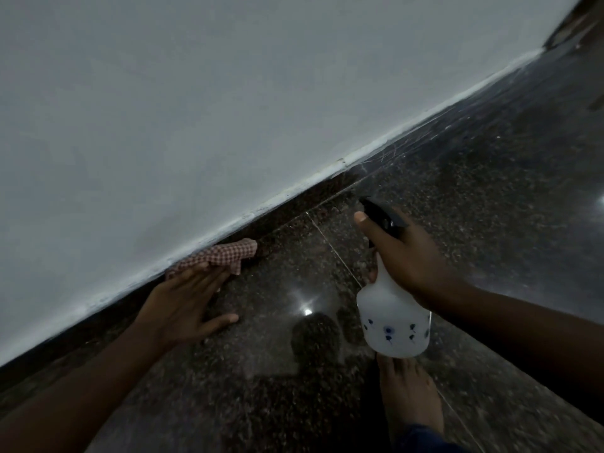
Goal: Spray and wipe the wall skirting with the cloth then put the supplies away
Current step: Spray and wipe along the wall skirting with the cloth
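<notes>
Quick count of what's down here: two hands, the left hand (pixel 183 305) flat with fingers spread on the cloth, and the right hand (pixel 405 256) wrapped round the bottle neck. One cloth (pixel 222 256), red-and-white check, bunched against the skirting. One spray bottle (pixel 392 325), white with little blue flower prints, I can make out about six of them on the side that shows, plus one black trigger head (pixel 382 217). One bare foot (pixel 408 397) under the bottle. One skirting (pixel 294 201) strip, one wall (pixel 228 93), one speckled floor (pixel 490 207), and one bright light reflection (pixel 307 311) on it
</notes>
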